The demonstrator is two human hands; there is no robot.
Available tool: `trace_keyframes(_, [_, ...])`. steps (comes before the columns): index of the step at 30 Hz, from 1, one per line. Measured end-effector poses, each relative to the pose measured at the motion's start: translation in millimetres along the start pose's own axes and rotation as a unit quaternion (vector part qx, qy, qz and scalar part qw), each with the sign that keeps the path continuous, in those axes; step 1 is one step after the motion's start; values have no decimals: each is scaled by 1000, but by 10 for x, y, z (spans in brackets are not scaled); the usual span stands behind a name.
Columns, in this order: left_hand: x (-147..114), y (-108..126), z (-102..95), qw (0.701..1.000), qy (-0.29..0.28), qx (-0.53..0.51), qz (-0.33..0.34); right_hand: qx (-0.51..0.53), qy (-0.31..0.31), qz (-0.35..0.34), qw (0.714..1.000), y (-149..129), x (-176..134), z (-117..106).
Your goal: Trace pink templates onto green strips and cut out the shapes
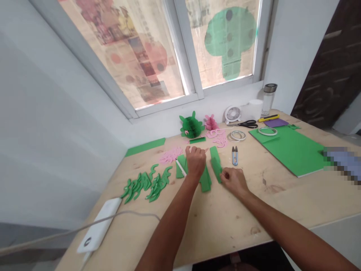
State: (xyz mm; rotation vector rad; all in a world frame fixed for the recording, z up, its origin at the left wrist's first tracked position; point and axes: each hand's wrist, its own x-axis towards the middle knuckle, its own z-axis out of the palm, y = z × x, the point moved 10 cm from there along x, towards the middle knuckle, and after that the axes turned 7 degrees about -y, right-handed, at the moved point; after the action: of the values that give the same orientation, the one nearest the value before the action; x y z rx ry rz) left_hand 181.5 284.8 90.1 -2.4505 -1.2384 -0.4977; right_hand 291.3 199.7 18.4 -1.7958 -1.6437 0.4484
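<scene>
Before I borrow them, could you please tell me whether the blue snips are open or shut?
Open: the snips lie beside the green strip, their two dark blades apart at the tips.

No writing can be read, even on the newspaper (126, 67) across the window (188, 45), whose print is blurred.

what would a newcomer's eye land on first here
Probably the two paper balls, a green one and a smaller pink one, side by side below the window. Next comes the large green sheet at the right of the table. In the middle, the right hand is at the near end of a green strip.
</scene>
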Motion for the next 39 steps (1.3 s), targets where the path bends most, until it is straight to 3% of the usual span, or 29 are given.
trace_keyframes(4, [216, 177, 307, 995, -79, -46, 32, 13, -10, -12, 1000, -46, 0, 20])
trace_keyframes(7, [196, 206, 395, 992, -101, -64, 37, 29, -17, -13, 999, -52, 6, 31])
trace_keyframes(10, [66, 121, 312, 992, -98, -83, 10, 51, -21, -11, 998, -46, 7, 37])
trace_keyframes(12, [-70, -34, 180, 984, -75, -153, -47, 70, -24, -8, 997, -34, 5, 43])
trace_keyframes(17, [-533, -287, -73, 943, -26, -305, -131, 139, -39, 2, 990, 42, 14, 101])
trace_keyframes(21, [-916, -416, -18, 858, -5, -460, -230, 204, -51, -15, 977, 35, 34, 147])
trace_keyframes(25, [-1132, -347, 275, 702, -34, -630, -329, 250, -59, -47, 965, -92, 25, 116])
trace_keyframes(28, [-1212, -246, 447, 594, -57, -699, -394, 265, -62, -71, 960, -221, -3, 49])
trace_keyframes(31, [-1174, -79, 477, 512, -84, -764, -383, 264, -67, -85, 958, -312, -35, 15])
trace_keyframes(33, [-1124, 5, 435, 491, -98, -791, -353, 259, -76, -90, 959, -341, -57, 39])
trace_keyframes(36, [-1074, -9, 365, 499, -84, -796, -332, 252, -79, -82, 961, -331, -84, 91])
trace_keyframes(39, [-1029, -64, 333, 504, -71, -797, -325, 262, -28, -60, 963, -279, -84, 23])
